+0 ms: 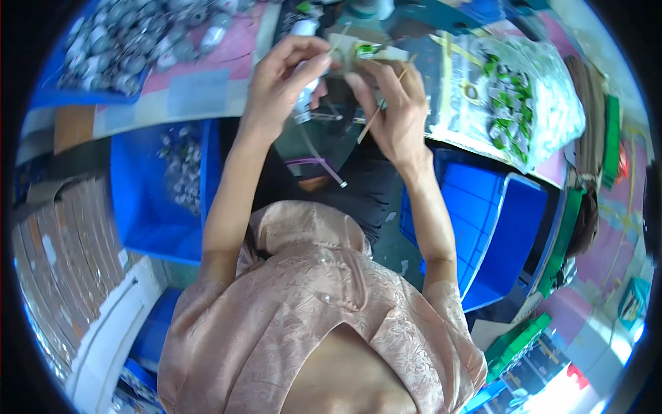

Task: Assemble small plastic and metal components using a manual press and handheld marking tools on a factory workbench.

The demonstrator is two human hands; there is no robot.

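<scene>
Both my hands work close together at the bench edge. My left hand [276, 83] is closed, thumb and fingers pinched around a small whitish part [305, 93]. From beneath that hand a thin pale cable [315, 150] dangles, with a small white plug at its end. A thin wooden stick [371, 124] slants through the closed fingers of my right hand [396, 100]. Just beyond the right fingertips lies a small green-and-white piece [367, 50] on the bench; whether I touch it is hard to tell. The fingers partly hide the spot between the hands.
At the upper left a blue tray [103, 96] holds many grey and white parts. A plastic bag [555, 103] with green-and-white pieces lies right. Blue bins stand below the bench at left [141, 228] and right [514, 228]. Stacked cardboard [69, 248] fills the far left.
</scene>
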